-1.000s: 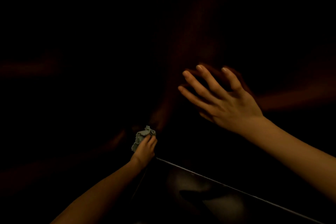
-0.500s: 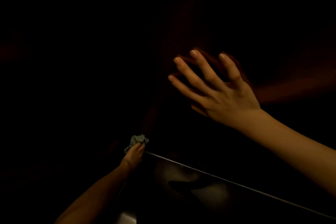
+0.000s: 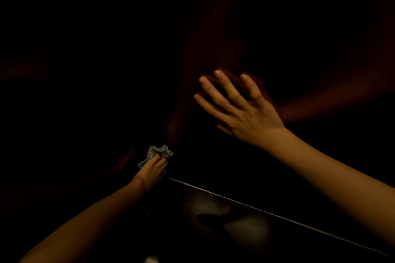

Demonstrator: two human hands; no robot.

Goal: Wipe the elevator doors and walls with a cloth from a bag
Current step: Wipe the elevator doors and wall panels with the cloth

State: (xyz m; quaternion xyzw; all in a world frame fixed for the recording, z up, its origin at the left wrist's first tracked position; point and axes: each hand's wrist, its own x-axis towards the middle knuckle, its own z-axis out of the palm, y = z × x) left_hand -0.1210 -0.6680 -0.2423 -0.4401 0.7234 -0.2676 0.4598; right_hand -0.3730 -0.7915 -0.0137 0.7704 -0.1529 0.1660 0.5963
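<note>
The scene is very dark. My left hand (image 3: 152,170) is shut on a small crumpled grey-green cloth (image 3: 159,151) and presses it low against a dark glossy wall (image 3: 106,92) near a corner. My right hand (image 3: 241,109) is spread flat, fingers apart, on the dark reflective wall (image 3: 310,60) to the right; a faint reddish reflection of it shows in the surface. No bag is visible.
A thin bright line (image 3: 267,212) marks where the right wall meets the floor. A dim glossy patch of floor (image 3: 235,222) shows below it, with a dark shadow across it. Everything else is too dark to make out.
My left hand with the cloth dipped lower along the wall, then came back up a little. My right hand stayed flat on the wall and shifted only slightly.
</note>
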